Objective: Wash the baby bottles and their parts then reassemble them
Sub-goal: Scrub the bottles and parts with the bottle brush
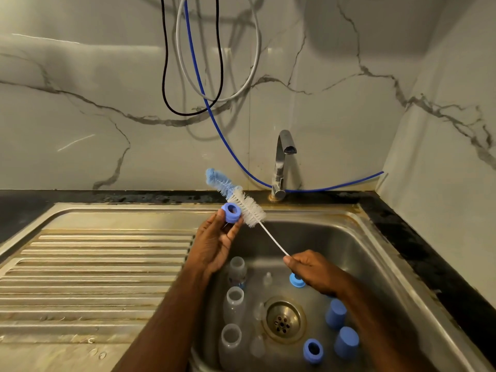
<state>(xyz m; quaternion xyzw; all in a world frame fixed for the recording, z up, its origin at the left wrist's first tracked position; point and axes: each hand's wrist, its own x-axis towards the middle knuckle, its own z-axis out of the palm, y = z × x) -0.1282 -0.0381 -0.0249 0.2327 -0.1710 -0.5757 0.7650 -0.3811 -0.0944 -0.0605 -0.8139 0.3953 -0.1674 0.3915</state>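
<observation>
My left hand (214, 242) pinches a blue plastic screw collar ring (231, 212) between thumb and fingertips, held up over the far-left rim of the stainless steel sink (375, 253). My right hand (314, 272) is clenched on the twisted wire handle of the white-and-blue bristle bottle brush (248, 208), whose white bristles touch the ring's right side. To scrub well I'd angle the bristles into the ring's opening and twist, working the inner threads; tap (284, 157) shows no water running. Down in the basin: three clear plastic bottles (234, 302) on the left, clear teats near the drain (284, 319), two blue caps (335, 312) right, two more blue rings (312, 350), all still unassembled.
</observation>
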